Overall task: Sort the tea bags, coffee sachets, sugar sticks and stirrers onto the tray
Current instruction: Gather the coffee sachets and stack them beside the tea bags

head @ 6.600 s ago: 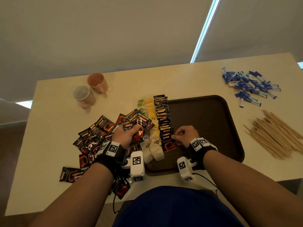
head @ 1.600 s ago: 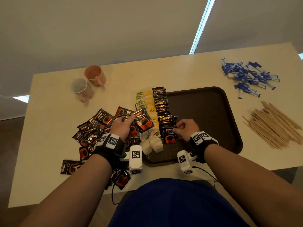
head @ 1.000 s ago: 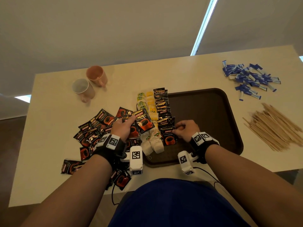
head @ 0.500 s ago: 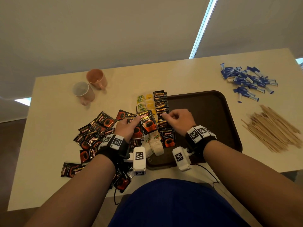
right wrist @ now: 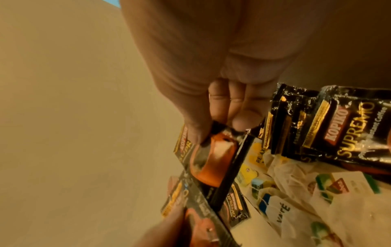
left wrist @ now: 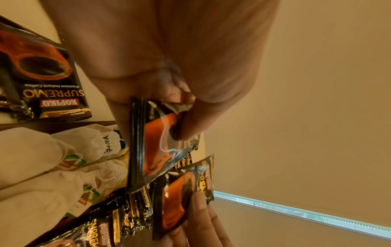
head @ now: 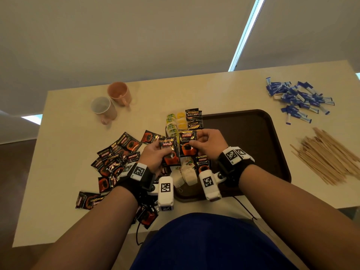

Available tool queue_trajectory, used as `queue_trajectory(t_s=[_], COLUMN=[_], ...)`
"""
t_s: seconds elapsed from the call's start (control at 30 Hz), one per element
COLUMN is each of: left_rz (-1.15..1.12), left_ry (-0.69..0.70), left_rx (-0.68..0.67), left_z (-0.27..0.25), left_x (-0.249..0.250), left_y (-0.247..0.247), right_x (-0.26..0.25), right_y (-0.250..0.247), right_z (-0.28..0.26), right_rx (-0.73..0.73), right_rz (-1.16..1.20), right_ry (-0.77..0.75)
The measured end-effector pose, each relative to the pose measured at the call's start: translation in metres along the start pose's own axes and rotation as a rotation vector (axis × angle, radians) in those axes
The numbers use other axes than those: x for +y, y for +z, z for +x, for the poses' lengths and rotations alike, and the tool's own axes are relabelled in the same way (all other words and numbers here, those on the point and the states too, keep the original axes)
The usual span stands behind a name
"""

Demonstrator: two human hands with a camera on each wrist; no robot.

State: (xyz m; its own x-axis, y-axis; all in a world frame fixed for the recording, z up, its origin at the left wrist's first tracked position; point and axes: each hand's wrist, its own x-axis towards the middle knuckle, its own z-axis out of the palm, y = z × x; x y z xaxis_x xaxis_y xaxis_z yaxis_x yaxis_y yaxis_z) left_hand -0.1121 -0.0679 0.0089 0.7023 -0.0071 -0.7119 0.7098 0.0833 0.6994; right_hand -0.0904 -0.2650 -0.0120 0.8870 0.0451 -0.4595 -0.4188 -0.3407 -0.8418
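Over the tray's left edge, my left hand (head: 162, 153) grips a small stack of black-and-orange coffee sachets (head: 169, 152). The left wrist view shows the stack (left wrist: 148, 147) edge-on under the thumb. Just to its right, my right hand (head: 194, 142) pinches a single coffee sachet (head: 186, 145) by its lower corner, seen close in the right wrist view (right wrist: 211, 160). The brown tray (head: 253, 145) carries a column of tea bags (head: 172, 123) and a column of coffee sachets (head: 193, 117) along its left side. More coffee sachets (head: 116, 154) lie heaped on the table to the left.
Blue sugar sticks (head: 298, 98) lie in a heap at the table's far right, with wooden stirrers (head: 327, 154) piled nearer. Two mugs (head: 112, 100) stand at the back left. Loose white tea bags (head: 187, 175) sit at the tray's near left corner.
My right hand left the sachet row on the tray, moved left to my left hand's stack and now pinches one sachet from it. Both hands have risen slightly.
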Motion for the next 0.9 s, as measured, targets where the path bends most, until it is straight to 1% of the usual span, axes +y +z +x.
queue_trajectory(t_s=[0.07, 0.13, 0.27, 0.33, 0.47, 0.53, 0.67, 0.73, 0.9], left_rz=[0.006, 0.018, 0.026, 0.033, 0.022, -0.016, -0.13, -0.142, -0.046], left_ry=[0.019, 0.028, 0.049, 0.064, 0.097, 0.085, 0.017, -0.006, -0.006], left_rx=[0.031, 0.063, 0.098, 0.111, 0.063, 0.022, -0.023, -0.025, 0.077], left_z=[0.002, 0.004, 0.006, 0.008, 0.007, 0.005, 0.006, 0.007, 0.015], left_x=[-0.001, -0.003, -0.005, -0.007, -0.008, -0.007, -0.006, -0.006, -0.008], left_y=[-0.003, -0.004, -0.006, -0.008, -0.002, 0.003, 0.005, 0.003, -0.003], right_x=[0.001, 0.002, 0.002, 0.002, 0.001, 0.003, 0.009, 0.014, 0.025], right_y=[-0.004, -0.005, -0.013, -0.015, -0.008, 0.0, 0.004, 0.001, -0.02], right_z=[-0.003, -0.007, -0.004, -0.003, -0.009, -0.01, -0.008, -0.006, -0.012], right_rx=[-0.038, -0.08, -0.007, -0.04, -0.147, -0.177, -0.117, -0.082, -0.049], right_rz=[0.052, 0.053, 0.117, 0.165, 0.09, 0.083, 0.115, 0.124, 0.161], right_ry=[-0.008, -0.025, -0.001, 0.024, 0.03, 0.037, 0.047, 0.072, 0.142])
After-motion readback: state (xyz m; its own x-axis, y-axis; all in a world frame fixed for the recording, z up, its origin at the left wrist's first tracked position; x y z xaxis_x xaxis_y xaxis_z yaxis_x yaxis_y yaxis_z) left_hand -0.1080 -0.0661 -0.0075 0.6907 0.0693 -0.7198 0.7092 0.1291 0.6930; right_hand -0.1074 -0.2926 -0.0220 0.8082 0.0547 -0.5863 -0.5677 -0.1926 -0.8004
